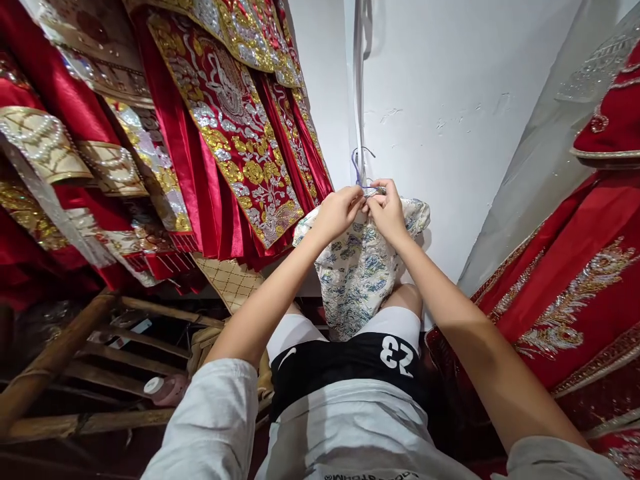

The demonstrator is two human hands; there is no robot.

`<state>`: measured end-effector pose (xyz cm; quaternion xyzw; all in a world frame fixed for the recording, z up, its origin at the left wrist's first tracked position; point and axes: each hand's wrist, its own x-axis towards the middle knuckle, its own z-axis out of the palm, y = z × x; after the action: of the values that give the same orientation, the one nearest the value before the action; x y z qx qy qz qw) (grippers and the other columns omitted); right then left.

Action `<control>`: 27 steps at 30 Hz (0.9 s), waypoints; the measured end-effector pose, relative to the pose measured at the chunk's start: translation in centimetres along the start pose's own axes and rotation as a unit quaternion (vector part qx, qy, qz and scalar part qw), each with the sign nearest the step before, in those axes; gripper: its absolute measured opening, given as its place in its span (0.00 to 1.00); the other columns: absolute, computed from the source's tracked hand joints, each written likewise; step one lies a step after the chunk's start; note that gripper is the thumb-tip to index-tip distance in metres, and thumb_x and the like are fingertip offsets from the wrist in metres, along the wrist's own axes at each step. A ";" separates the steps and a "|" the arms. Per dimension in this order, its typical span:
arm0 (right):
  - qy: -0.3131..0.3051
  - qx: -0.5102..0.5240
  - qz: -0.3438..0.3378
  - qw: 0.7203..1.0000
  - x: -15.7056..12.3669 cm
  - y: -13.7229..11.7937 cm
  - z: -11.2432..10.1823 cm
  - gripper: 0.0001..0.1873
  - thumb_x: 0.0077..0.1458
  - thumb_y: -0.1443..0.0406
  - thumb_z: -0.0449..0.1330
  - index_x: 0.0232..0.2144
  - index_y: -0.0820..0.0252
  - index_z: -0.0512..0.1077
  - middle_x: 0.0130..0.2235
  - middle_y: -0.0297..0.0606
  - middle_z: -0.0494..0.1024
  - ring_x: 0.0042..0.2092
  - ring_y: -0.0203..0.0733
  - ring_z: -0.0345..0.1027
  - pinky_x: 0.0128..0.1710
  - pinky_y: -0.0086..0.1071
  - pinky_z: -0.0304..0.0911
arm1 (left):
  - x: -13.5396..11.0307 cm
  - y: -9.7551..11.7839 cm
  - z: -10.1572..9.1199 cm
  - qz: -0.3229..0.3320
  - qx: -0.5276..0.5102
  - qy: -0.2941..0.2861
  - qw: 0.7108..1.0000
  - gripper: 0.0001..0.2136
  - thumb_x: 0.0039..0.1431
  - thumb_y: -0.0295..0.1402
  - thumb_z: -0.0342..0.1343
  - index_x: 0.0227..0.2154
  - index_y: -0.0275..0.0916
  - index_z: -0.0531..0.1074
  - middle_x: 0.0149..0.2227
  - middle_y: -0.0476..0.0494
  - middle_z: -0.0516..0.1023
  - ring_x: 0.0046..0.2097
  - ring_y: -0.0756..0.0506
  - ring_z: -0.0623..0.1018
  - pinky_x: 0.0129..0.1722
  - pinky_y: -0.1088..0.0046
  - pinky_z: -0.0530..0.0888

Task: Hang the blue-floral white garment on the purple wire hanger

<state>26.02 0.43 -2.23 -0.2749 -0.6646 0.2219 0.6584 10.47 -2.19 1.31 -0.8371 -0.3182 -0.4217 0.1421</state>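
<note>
A white garment with a blue and green floral print [357, 267] hangs in front of me from a purple hanger [357, 167]. My left hand [343, 208] pinches the garment at its neckline, just below the hanger's hook. Right beside it, my right hand [386, 208] has its fingers closed on the same neckline. The fingertips of both hands nearly meet there. Whatever small part lies between the fingertips is too small to make out. The garment's lower end hangs down between my legs.
Red costumes with gold and silver embroidery [240, 147] hang at the left. More red embroidered clothing [575, 287] is on the right. A white wall [440, 100] stands ahead. A wooden rack [95, 373] and a pink bottle [167, 389] are at lower left.
</note>
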 end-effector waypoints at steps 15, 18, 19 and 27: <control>-0.078 -0.064 0.002 0.995 0.7 -1.3 -0.7 0.23 0.60 0.62 0.59 0.55 0.53 0.57 0.31 0.31 0.72 0.30 0.39 0.67 0.32 0.36 0.65 | -0.7 -0.7 0.3 -0.018 -0.095 0.035 0.995 0.11 0.71 0.37 0.47 0.35 0.39 0.69 0.32 0.44 0.76 0.33 0.45 0.74 0.36 0.69 0.68; -0.078 -0.125 -0.017 0.989 0.6 -2.0 -1.2 0.26 0.59 0.64 0.60 0.57 0.52 0.57 0.32 0.32 0.74 0.33 0.43 0.69 0.36 0.39 0.66 | -0.7 -0.6 0.5 -0.024 -0.109 0.038 0.993 0.12 0.71 0.39 0.47 0.34 0.39 0.68 0.32 0.44 0.76 0.34 0.45 0.74 0.37 0.69 0.69; -0.075 -0.143 -0.023 0.987 0.6 -2.2 -1.3 0.27 0.58 0.64 0.60 0.57 0.52 0.56 0.32 0.32 0.74 0.34 0.43 0.69 0.38 0.40 0.66 | -0.7 -0.6 0.5 -0.024 -0.110 0.037 0.993 0.11 0.71 0.39 0.47 0.34 0.39 0.68 0.32 0.44 0.76 0.34 0.45 0.74 0.37 0.69 0.69; -0.069 -0.081 -0.010 0.994 0.8 -1.9 -0.4 0.23 0.54 0.67 0.61 0.50 0.52 0.58 0.28 0.27 0.66 0.27 0.36 0.61 0.31 0.33 0.58 | 0.0 -0.6 0.0 -0.084 -0.058 0.073 0.992 0.07 0.68 0.34 0.50 0.34 0.40 0.70 0.28 0.48 0.75 0.31 0.46 0.73 0.34 0.71 0.65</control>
<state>26.24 -0.54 -0.38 -0.3048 -0.7267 0.1792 0.5890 10.05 -1.73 1.25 -0.7813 -0.3514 -0.5096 0.0802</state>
